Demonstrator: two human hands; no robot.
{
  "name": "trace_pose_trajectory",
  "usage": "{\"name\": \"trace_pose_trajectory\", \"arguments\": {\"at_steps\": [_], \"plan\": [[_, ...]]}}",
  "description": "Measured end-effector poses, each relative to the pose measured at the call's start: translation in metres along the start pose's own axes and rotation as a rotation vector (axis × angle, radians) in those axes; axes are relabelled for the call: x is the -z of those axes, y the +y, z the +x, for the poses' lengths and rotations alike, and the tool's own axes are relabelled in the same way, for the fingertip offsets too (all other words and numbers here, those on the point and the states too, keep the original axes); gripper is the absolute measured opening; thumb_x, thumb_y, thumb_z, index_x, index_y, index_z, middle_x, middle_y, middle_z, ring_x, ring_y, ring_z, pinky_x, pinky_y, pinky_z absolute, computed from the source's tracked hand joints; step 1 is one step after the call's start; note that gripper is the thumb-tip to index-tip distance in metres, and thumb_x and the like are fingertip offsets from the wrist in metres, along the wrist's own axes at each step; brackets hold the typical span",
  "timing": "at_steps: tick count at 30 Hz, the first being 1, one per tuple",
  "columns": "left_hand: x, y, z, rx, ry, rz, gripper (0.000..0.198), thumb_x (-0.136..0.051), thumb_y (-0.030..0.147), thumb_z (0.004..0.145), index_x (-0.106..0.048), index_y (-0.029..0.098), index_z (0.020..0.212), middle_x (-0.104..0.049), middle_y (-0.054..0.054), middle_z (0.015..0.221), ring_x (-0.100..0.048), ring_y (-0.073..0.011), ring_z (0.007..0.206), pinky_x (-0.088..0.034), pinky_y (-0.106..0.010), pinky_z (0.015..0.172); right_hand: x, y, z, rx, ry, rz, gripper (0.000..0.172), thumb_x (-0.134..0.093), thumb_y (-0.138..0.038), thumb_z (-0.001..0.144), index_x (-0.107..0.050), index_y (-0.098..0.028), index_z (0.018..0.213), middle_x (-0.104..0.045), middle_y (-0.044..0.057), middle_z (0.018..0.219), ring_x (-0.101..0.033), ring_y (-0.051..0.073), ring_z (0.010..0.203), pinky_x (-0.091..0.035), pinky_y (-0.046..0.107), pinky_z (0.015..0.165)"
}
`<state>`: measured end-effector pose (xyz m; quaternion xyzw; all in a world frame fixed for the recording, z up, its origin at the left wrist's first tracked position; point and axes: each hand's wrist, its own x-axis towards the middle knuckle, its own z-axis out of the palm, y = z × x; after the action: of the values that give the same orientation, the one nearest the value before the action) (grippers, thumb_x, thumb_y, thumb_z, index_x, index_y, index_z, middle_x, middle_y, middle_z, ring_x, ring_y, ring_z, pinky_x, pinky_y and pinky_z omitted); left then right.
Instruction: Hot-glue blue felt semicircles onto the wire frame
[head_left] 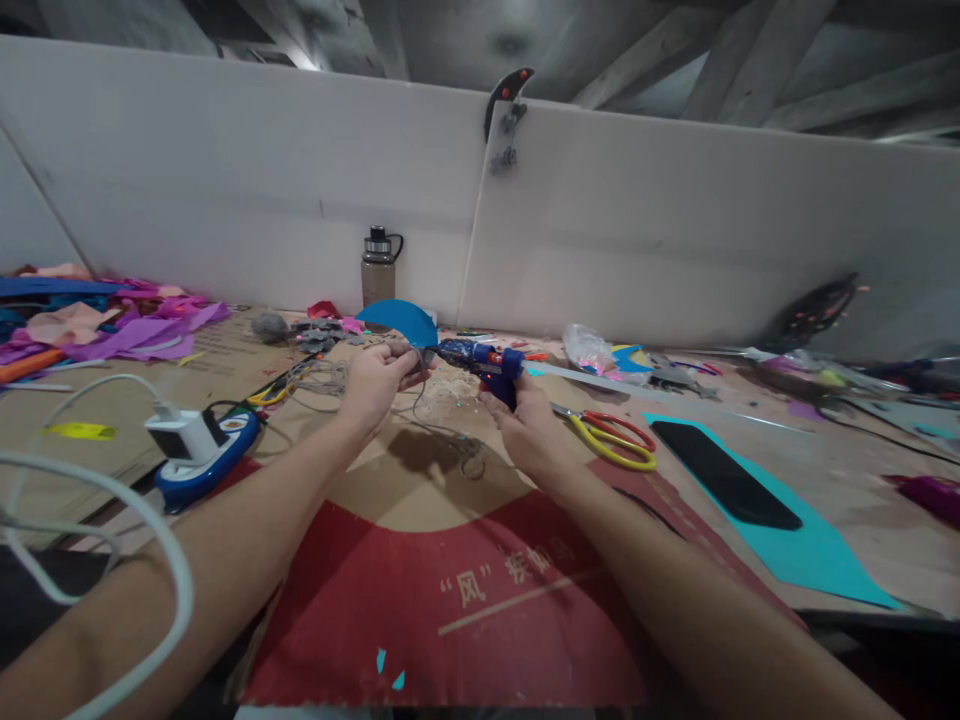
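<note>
My right hand is wrapped round a blue hot glue gun, and a long clear glue stick runs out of its back toward the right. The gun's nozzle points left, close to my left hand. Between the fingers of that hand is a blue curved piece, crescent-like, standing up above the knuckles. Grey string trails below the left hand onto the cardboard. Whether the nozzle touches the piece I cannot tell.
Scissors with red and yellow handles lie beside my right wrist. Further right, a black phone rests on turquoise sheet. A blue power strip with a white charger is at left. A bottle stands behind; coloured scraps pile far left.
</note>
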<state>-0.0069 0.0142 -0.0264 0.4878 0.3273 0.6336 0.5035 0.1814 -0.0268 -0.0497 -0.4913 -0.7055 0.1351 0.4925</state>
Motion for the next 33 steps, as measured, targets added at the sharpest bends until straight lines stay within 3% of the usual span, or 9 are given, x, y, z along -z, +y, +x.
{"name": "trace_pose_trajectory", "arguments": {"at_steps": [12,33], "plan": [[0.002,-0.001,0.000,-0.052,-0.016,-0.014,0.018,-0.068,0.022,0.068,-0.054,0.012,0.071,-0.065,-0.006,0.075,-0.067,-0.0162,0.073,-0.054,-0.036,0.079,0.001,0.004,0.000,0.048,0.029,-0.016,0.038,-0.049,-0.038,0.083,-0.053,-0.019,0.115,-0.063,0.010,0.101,-0.058,0.024,0.089,-0.045,0.041,0.082],[0.001,-0.008,0.002,0.003,-0.013,0.057,0.013,-0.066,0.020,0.069,-0.059,0.010,0.074,-0.066,-0.005,0.071,-0.067,-0.0153,0.068,-0.056,-0.032,0.071,0.001,-0.011,-0.001,0.048,-0.015,-0.052,0.038,-0.048,-0.034,0.083,-0.054,-0.014,0.114,-0.062,0.014,0.107,-0.056,0.027,0.096,-0.043,0.044,0.088]]}}
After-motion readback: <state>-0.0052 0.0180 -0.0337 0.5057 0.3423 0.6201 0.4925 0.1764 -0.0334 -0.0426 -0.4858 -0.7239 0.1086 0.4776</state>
